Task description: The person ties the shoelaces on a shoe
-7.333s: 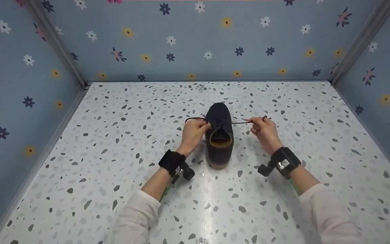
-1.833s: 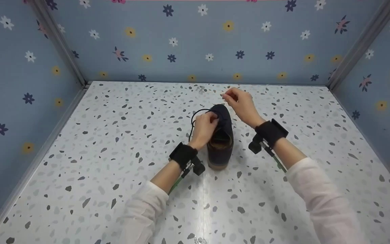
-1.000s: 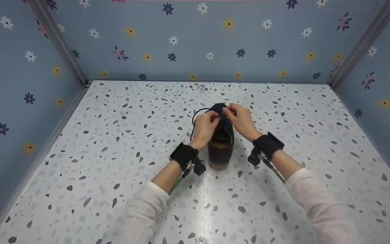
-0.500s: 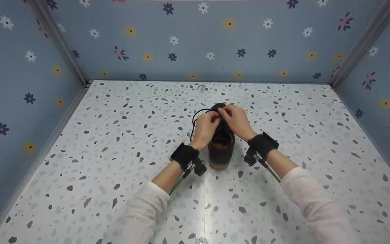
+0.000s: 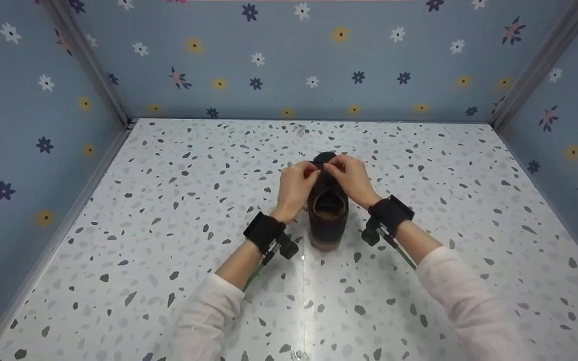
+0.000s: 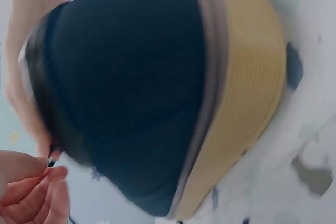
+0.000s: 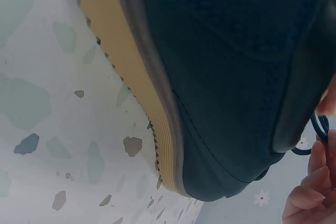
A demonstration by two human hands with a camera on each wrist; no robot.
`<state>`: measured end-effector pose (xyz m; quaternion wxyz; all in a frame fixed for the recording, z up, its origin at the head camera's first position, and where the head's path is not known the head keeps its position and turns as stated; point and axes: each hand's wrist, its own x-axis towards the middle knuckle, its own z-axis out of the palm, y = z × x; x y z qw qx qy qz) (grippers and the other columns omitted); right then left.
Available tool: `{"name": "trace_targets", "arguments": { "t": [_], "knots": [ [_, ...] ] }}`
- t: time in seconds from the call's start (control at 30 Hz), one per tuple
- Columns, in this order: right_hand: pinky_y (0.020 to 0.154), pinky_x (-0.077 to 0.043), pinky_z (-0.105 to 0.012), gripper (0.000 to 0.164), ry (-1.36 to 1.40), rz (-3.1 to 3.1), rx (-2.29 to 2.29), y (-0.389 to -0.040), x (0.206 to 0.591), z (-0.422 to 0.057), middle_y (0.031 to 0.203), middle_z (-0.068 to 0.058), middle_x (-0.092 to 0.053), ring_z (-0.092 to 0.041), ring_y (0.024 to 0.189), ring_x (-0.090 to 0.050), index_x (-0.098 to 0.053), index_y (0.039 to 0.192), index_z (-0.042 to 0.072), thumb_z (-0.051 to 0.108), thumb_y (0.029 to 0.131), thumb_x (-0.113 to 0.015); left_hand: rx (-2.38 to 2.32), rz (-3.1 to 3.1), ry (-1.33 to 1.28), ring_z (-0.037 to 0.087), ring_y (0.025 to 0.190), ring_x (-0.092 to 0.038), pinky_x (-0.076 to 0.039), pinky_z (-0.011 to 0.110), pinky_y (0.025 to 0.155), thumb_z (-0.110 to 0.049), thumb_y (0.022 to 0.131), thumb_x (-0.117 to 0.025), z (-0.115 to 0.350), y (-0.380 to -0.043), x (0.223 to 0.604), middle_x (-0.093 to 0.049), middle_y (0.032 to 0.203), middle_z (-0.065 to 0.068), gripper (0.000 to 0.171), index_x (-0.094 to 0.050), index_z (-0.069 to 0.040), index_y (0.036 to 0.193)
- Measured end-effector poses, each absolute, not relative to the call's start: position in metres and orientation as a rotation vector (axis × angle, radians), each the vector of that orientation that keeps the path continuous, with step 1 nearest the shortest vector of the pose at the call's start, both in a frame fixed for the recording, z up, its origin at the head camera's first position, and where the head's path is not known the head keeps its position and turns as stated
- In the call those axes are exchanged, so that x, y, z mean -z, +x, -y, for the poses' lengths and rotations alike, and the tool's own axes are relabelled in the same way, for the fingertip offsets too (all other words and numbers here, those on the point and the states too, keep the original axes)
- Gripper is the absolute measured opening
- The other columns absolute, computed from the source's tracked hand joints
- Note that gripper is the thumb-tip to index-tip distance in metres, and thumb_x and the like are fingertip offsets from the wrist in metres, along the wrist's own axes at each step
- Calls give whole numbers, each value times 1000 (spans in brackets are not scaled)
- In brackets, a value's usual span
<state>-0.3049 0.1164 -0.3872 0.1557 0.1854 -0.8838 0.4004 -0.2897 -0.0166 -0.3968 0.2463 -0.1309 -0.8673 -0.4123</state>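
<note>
A dark navy shoe (image 5: 328, 230) with a tan sole (image 6: 252, 61) stands upright, toe pointing away from me. Over its laced front, my left hand (image 5: 295, 189) pinches the dark shoelace (image 6: 51, 162) between thumb and index finger. From the right side, my right hand (image 5: 353, 179) also pinches the lace, its fingertips close to the left hand's. Loops of the shoelace (image 7: 321, 127) show near the right fingers in the right wrist view. The hands cover most of the lacing, so the knot's form is hidden.
The shoe rests on a white speckled tabletop (image 5: 168, 225). Blue flowered panels (image 5: 289, 60) close it in at the back and on both sides. A black strap with a small camera is on each wrist (image 5: 265, 231).
Earlier the hands were apart, the lace drawn out to the right. The right hand then came down beside the left. Lately the left hand shifted slightly left, and the lace loop beside it disappeared from view.
</note>
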Motion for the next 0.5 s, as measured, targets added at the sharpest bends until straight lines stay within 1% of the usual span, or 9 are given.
{"name": "trace_targets", "arguments": {
  "t": [0.1, 0.13, 0.23, 0.3, 0.4, 0.5],
  "knots": [
    [49, -32, -21, 14, 544, 2532, -1144, -305, 387, -117, 62, 4, -47, -5, 54, -41, -52, 70, 10, 23, 69, -48, 1132, 2318, -307, 6, 53, -39, -30, 20, 48, -24, 67, -51, 27, -293, 393, -44, 61, -5, 13, -50, -11, 67],
    [49, -32, -21, 14, 549, 2533, -1137, -305, 387, -118, 62, 4, -47, -5, 54, -41, -52, 70, 11, 23, 69, -48, 1146, 2294, -298, 7, 54, -37, -29, 21, 47, -25, 68, -49, 31, -301, 399, -41, 62, -4, 15, -48, -11, 70],
    [49, -32, -21, 14, 550, 2537, -1108, -305, 388, -118, 62, 5, -47, -5, 54, -41, -52, 70, 11, 24, 68, -47, 1132, 2302, -223, 11, 59, -34, -27, 24, 50, -31, 66, -49, 39, -303, 399, -36, 67, 1, 25, -41, -9, 75],
    [49, -32, -21, 15, 543, 2539, -1100, -305, 388, -119, 62, 5, -47, -6, 54, -41, -52, 70, 11, 25, 68, -48, 1117, 2341, -188, 12, 61, -33, -27, 24, 50, -36, 65, -48, 44, -304, 403, -33, 68, 1, 31, -38, -9, 76],
    [49, -32, -21, 15, 537, 2545, -1098, -305, 388, -119, 62, 5, -47, -6, 54, -41, -52, 69, 12, 26, 68, -48, 1073, 2416, -147, 14, 63, -31, -28, 27, 49, -40, 62, -49, 46, -297, 404, -31, 69, 0, 38, -37, -9, 78],
    [48, -32, -20, 14, 536, 2551, -1094, -305, 388, -119, 61, 5, -47, -5, 53, -40, -52, 68, 12, 26, 68, -47, 1041, 2453, -151, 14, 63, -31, -27, 27, 48, -40, 62, -50, 48, -297, 410, -30, 70, -1, 36, -38, -10, 79]
  ]
}}
